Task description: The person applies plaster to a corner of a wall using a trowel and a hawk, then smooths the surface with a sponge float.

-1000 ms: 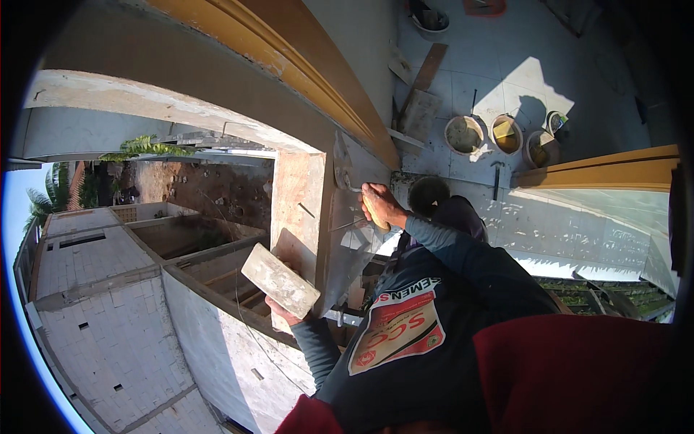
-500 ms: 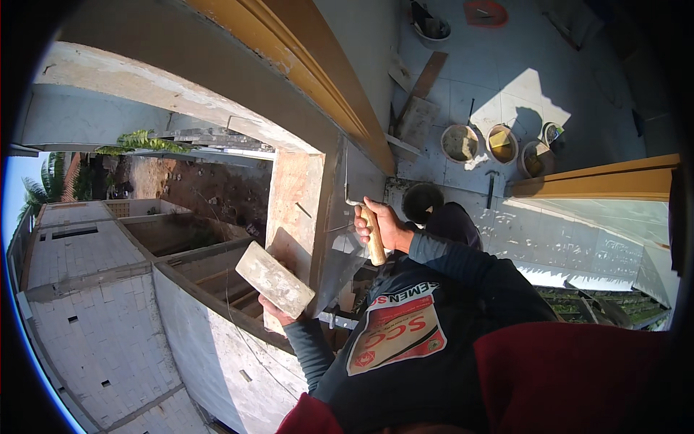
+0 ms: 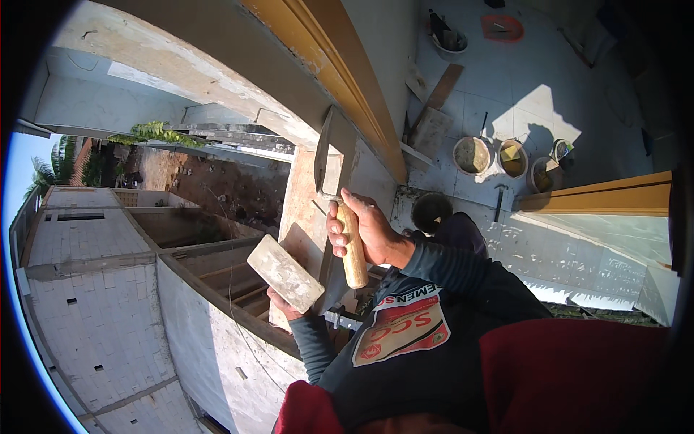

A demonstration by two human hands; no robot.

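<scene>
My right hand is closed around the wooden handle of a trowel. Its metal blade points away from me, up against the grey edge of a wall opening, and partly catches the sun. Lower and to the left, my left hand grips a rectangular, mortar-stained grey board from beneath. Most of its fingers are hidden under the board, which is tilted and apart from the trowel. A nail-like metal piece sticks out of the sunlit ledge near the trowel.
An orange-brown door frame runs beside the opening. Several buckets, one a pale mortar bucket, stand on the tiled floor at right, near a hammer and a dark bucket. Beyond the ledge, left, lies a drop beside a block wall.
My right hand has moved left and turned the trowel, so its blade now shows broadly over the wall edge. The board stays in my left hand, nearly unmoved. The view has shifted slightly.
</scene>
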